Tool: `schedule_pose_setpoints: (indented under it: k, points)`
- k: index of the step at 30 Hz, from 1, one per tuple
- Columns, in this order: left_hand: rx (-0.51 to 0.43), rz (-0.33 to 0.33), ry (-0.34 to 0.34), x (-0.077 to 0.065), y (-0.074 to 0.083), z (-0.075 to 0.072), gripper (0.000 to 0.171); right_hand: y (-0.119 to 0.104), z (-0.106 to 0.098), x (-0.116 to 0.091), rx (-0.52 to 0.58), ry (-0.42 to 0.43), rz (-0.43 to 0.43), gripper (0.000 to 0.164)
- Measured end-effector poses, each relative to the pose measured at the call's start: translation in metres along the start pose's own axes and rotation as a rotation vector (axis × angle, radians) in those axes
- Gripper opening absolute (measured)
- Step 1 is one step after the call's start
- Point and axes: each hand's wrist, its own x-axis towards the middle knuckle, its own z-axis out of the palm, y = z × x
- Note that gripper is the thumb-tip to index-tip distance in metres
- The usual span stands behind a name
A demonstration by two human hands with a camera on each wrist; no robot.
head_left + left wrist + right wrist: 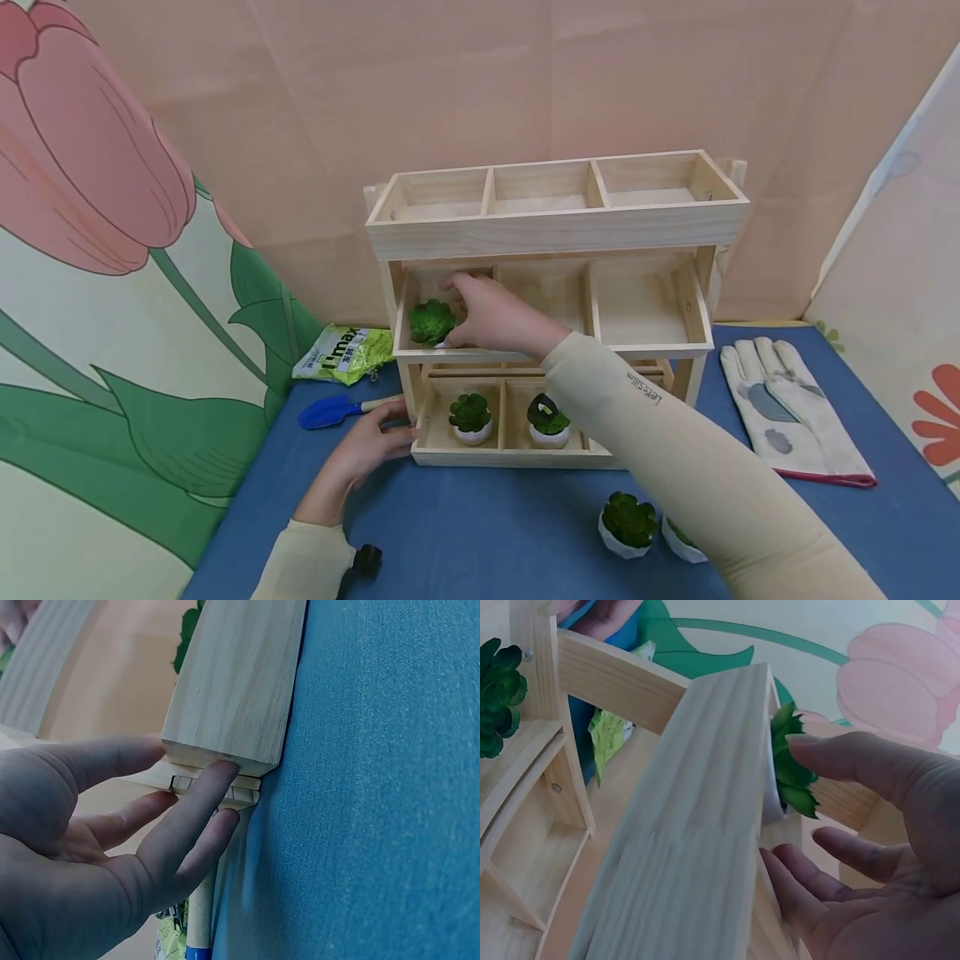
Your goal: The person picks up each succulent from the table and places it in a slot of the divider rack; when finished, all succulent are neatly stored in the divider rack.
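Note:
In the head view, a three-tier wooden planter shelf (557,233) stands on the blue table. A potted succulent (431,322) sits in the left compartment of its middle tier. My right hand (491,315) is right beside that plant, fingers spread loosely, and in the right wrist view the thumb tip overlaps the leaves of the succulent (791,766). My left hand (369,446) touches the left end of the bottom tray with loosely bent fingers; the left wrist view shows its fingertips at the wooden end (217,754). Two more succulents (471,418) (548,421) sit in the bottom tray.
Two potted succulents (628,524) (681,542) stand on the table in front, one partly behind the right sleeve. A blue trowel (330,412) and a green-yellow bag (343,353) lie left of the shelf. White work gloves (793,408) lie to the right.

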Motion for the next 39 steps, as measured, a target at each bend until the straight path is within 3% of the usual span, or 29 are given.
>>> schedule_pose_setpoints:
  k: [9,17,27,39]
  points:
    - [0.011,-0.009,0.008,-0.001,0.000,0.000,0.065,0.001,-0.010,-0.018,0.053,-0.002,-0.007,0.075]
    - [0.010,-0.008,0.013,-0.001,0.000,0.000,0.064,0.004,-0.027,-0.045,0.125,0.045,-0.030,0.076]
    - [0.005,0.009,0.017,0.001,0.001,0.001,0.064,0.024,-0.041,-0.077,0.133,0.125,-0.057,0.077]
    - [-0.003,0.002,0.021,0.000,-0.002,0.002,0.064,0.052,-0.050,-0.147,0.056,0.190,0.031,0.073]
